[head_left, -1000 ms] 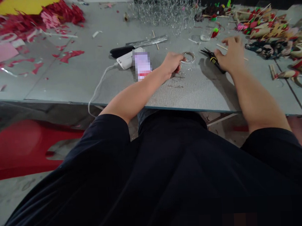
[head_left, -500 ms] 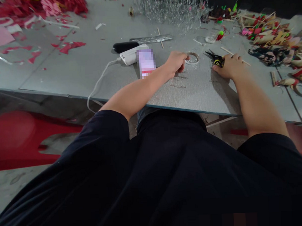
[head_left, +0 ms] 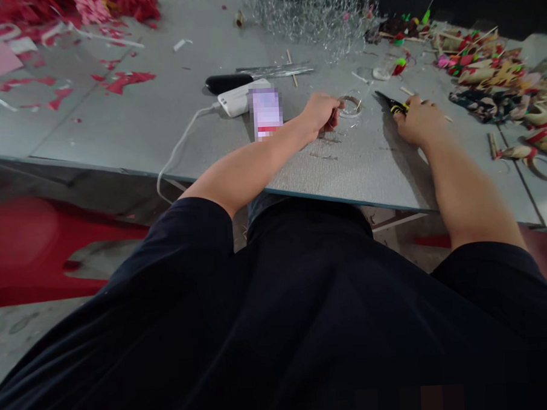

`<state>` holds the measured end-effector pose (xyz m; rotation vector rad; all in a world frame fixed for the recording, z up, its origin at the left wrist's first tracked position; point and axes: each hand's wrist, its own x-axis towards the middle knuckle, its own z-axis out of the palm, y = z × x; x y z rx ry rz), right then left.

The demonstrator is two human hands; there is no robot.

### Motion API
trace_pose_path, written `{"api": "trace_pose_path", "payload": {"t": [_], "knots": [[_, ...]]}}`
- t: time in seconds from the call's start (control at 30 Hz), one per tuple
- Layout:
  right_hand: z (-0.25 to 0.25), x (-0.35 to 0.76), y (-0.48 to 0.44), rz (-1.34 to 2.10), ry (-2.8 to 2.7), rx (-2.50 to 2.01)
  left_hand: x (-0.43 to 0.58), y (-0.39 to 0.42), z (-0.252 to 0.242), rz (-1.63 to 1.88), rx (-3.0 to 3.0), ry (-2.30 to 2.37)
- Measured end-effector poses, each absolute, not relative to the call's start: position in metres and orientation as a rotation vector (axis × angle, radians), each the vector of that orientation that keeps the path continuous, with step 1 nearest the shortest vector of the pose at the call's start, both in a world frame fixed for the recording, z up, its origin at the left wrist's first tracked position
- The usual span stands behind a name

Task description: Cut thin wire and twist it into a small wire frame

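Observation:
My left hand [head_left: 321, 111] is closed, its thumb and fingers pinching the left side of a small pale ring [head_left: 358, 109] with thin clear or silvery strands around it. To the right, my right hand [head_left: 419, 121] wraps round the handles of black-and-yellow pliers [head_left: 395, 106]. The jaws are together and point up and left toward the ring, a short gap from it. A thin wooden stick [head_left: 448, 119] shows beyond the right hand, partly covered by it.
A phone [head_left: 267, 111] lies against a white power bank [head_left: 236, 101] with a cable, near a black-handled tool [head_left: 227, 84]. Tangled silvery wire [head_left: 315, 22] sits behind. Small decorated craft pieces [head_left: 485, 69] pile up at right, red scraps [head_left: 130, 82] at left. A red stool [head_left: 26, 246] stands below.
The pliers' jaws, apart before, have come together. My right hand and the pliers have shifted slightly; my left hand stays almost in place on the ring.

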<state>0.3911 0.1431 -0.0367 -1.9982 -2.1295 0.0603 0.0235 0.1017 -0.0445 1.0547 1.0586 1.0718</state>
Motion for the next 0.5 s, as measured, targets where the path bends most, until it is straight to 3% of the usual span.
{"api": "trace_pose_path", "payload": {"t": [0.27, 0.5], "knots": [[-0.018, 0.380, 0.133, -0.226, -2.075, -1.893, 0.025, 0.100, -0.040, 1.096, 1.081, 1.081], [-0.001, 0.365, 0.110, -0.211, -2.338, -1.642, 0.026, 0.108, -0.040, 1.171, 1.050, 1.035]]}}
